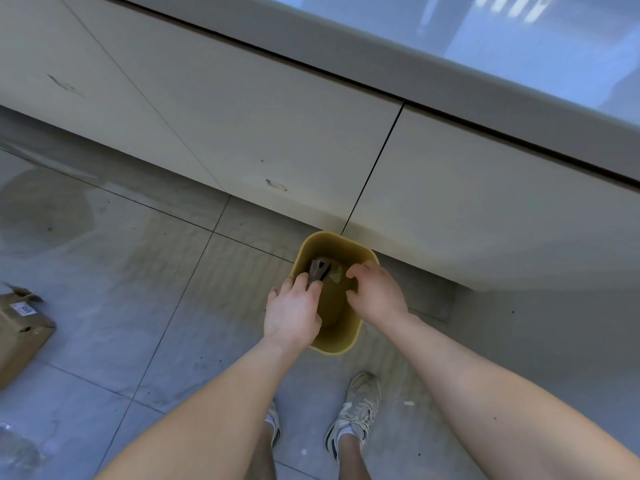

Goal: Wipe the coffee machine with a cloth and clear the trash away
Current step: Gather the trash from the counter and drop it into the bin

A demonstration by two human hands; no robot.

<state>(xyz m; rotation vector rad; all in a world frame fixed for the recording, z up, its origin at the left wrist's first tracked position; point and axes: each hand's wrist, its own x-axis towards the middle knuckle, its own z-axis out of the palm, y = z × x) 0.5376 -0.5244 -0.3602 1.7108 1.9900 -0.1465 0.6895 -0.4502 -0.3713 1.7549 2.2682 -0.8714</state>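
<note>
A yellow trash bin stands on the tiled floor against the base of a pale cabinet. Inside it lies a crumpled grey and black wrapper, with a brownish scrap beside it. My left hand hovers over the bin's left rim with its fingers spread, fingertips right beside the wrapper. My right hand is over the right rim, fingers loosely curled with nothing visible in them. Neither the coffee machine nor a cloth is in view.
Pale cabinet fronts run diagonally under a grey countertop edge. A torn cardboard box lies on the floor at the left edge. My sneakers stand just behind the bin. The floor tiles show stains and small crumbs.
</note>
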